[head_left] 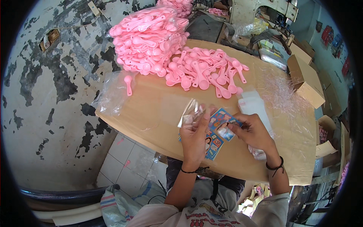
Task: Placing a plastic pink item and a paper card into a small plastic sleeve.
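My left hand [194, 138] holds a small clear plastic bag [192, 112] up by its mouth, just above the wooden board. My right hand [252, 131] pinches the edge of a colourful printed card [220, 120] that rests between the two hands, over more printed cards [212, 145] on the board. A pile of loose pink plastic spoons [206, 72] lies farther back on the board. A stack of clear small bags [254, 103] lies just beyond my right hand.
A big clear bag full of pink spoons [148, 38] stands at the board's far left. One pink spoon [128, 84] lies on empty plastic [111, 94] at the left edge. Cardboard boxes [306, 81] are at the right. The wooden board [159, 117] overhangs a peeling wall.
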Action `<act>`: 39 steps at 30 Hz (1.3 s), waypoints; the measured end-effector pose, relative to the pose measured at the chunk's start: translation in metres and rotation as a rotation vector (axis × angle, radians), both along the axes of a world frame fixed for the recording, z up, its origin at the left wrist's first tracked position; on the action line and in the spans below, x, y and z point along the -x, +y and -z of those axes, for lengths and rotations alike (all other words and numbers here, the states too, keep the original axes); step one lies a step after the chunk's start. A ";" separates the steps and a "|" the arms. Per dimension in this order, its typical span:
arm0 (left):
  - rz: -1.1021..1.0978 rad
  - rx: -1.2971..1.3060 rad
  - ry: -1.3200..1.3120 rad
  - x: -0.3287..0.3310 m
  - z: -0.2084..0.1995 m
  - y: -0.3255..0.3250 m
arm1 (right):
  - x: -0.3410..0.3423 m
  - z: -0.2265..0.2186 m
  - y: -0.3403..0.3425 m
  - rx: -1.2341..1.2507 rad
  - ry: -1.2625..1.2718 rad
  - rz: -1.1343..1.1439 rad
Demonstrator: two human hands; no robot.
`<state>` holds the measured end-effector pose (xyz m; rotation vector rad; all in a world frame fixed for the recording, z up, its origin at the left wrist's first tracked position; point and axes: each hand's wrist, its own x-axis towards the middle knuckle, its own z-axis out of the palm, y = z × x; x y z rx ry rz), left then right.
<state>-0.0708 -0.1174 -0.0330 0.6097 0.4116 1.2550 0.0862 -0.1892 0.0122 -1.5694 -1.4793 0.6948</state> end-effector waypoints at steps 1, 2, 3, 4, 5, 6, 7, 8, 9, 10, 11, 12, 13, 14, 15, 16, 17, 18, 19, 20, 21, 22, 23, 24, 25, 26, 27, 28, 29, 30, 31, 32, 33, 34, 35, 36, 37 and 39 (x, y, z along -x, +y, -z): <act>0.087 -0.054 0.119 0.003 0.002 0.002 | -0.001 -0.002 -0.001 0.034 -0.005 -0.029; 0.174 -0.109 0.237 0.006 0.003 0.003 | -0.001 -0.004 -0.002 0.068 -0.010 -0.058; 0.180 -0.111 0.237 0.008 0.002 0.002 | -0.001 -0.005 -0.004 0.067 -0.010 -0.052; 0.244 -0.142 0.322 0.010 0.000 0.001 | 0.000 -0.005 -0.005 0.122 0.033 -0.042; 0.308 -0.172 0.407 0.012 -0.001 -0.001 | 0.001 -0.005 -0.005 0.177 0.076 -0.032; 0.311 -0.174 0.408 0.011 0.001 -0.002 | 0.003 -0.002 -0.005 0.175 0.077 -0.028; 0.293 -0.209 0.391 0.010 0.002 -0.005 | 0.007 0.001 -0.005 0.099 0.132 -0.003; 0.274 -0.242 0.373 0.009 0.002 -0.007 | 0.011 0.005 -0.004 0.023 0.186 0.022; 0.278 -0.244 0.373 0.007 0.001 -0.008 | 0.016 0.008 -0.001 0.022 0.185 0.025; 0.254 -0.362 0.396 0.007 -0.001 -0.010 | 0.021 0.011 0.001 -0.035 0.297 0.039; 0.229 -0.480 0.418 0.006 -0.002 -0.011 | 0.023 0.013 0.002 -0.093 0.407 0.052; 0.232 -0.478 0.416 0.003 0.000 -0.012 | 0.020 0.015 0.001 -0.090 0.405 0.056; 0.233 -0.435 0.223 0.000 0.002 -0.011 | 0.012 0.016 -0.002 -0.031 0.309 0.000; 0.230 -0.389 0.029 -0.001 0.003 -0.009 | 0.009 0.016 -0.003 0.028 0.211 -0.056; 0.228 -0.384 0.027 0.002 0.002 -0.004 | 0.013 0.016 -0.002 0.033 0.210 -0.057; 0.318 -0.165 -0.151 0.007 -0.003 0.004 | 0.021 0.012 0.001 -0.004 0.286 -0.038; 0.404 0.055 -0.330 0.011 -0.005 0.009 | 0.026 0.008 0.003 -0.042 0.362 -0.018; 0.401 0.057 -0.335 0.012 -0.004 0.009 | 0.029 0.006 0.004 -0.038 0.358 -0.021; 0.430 -0.003 -0.287 0.013 -0.002 0.009 | 0.031 0.003 0.005 0.013 0.294 0.006; 0.458 -0.063 -0.239 0.014 0.002 0.009 | 0.033 0.001 0.007 0.064 0.229 0.033; 0.424 -0.279 -0.080 0.010 0.014 0.007 | 0.034 0.007 0.010 0.067 0.223 0.029; 0.421 -0.279 -0.085 0.011 0.021 0.008 | 0.035 0.016 0.013 -0.021 0.252 0.013; 0.410 -0.431 -0.026 0.012 0.027 0.009 | 0.036 0.019 0.014 -0.109 0.281 -0.003; 0.398 -0.583 0.035 0.013 0.030 0.011 | 0.033 0.015 0.015 -0.109 0.278 -0.006; 0.321 -0.637 -0.111 0.017 0.034 0.015 | 0.031 0.004 0.022 -0.106 0.155 -0.178; 0.311 -0.639 -0.098 0.026 0.031 0.016 | 0.029 -0.006 0.030 -0.108 0.032 -0.351; 0.237 -0.452 -0.213 0.039 0.024 0.017 | 0.021 -0.008 0.046 -0.114 0.043 -0.366; 0.200 -0.249 -0.356 0.036 0.022 0.017 | -0.003 -0.003 0.060 -0.066 -0.122 -0.231; 0.153 -0.226 -0.350 0.033 0.013 0.023 | -0.024 0.001 0.073 -0.021 -0.275 -0.106; 0.154 -0.231 -0.342 0.035 0.013 0.026 | -0.037 0.000 0.089 0.003 -0.489 -0.044; 0.126 -0.250 -0.326 0.034 0.013 0.028 | -0.048 -0.003 0.098 0.027 -0.713 0.033; 0.093 -0.273 -0.304 0.034 0.013 0.031 | -0.055 0.010 0.109 0.016 -0.712 0.043; 0.108 -0.286 -0.313 0.031 0.013 0.032 | -0.065 0.024 0.120 0.099 -0.823 0.053; 0.106 -0.289 -0.274 0.032 0.017 0.031 | -0.064 0.025 0.127 0.183 -0.926 0.049; 0.105 -0.293 -0.237 0.031 0.019 0.031 | -0.064 0.025 0.129 0.174 -0.928 0.057; 0.110 -0.304 -0.241 0.030 0.020 0.031 | -0.063 0.027 0.130 0.182 -0.857 0.048; 0.117 -0.295 -0.222 0.032 0.021 0.030 | -0.055 0.025 0.131 0.190 -0.782 0.024; 0.118 -0.290 -0.207 0.033 0.020 0.031 | -0.051 0.011 0.122 0.206 -0.750 0.048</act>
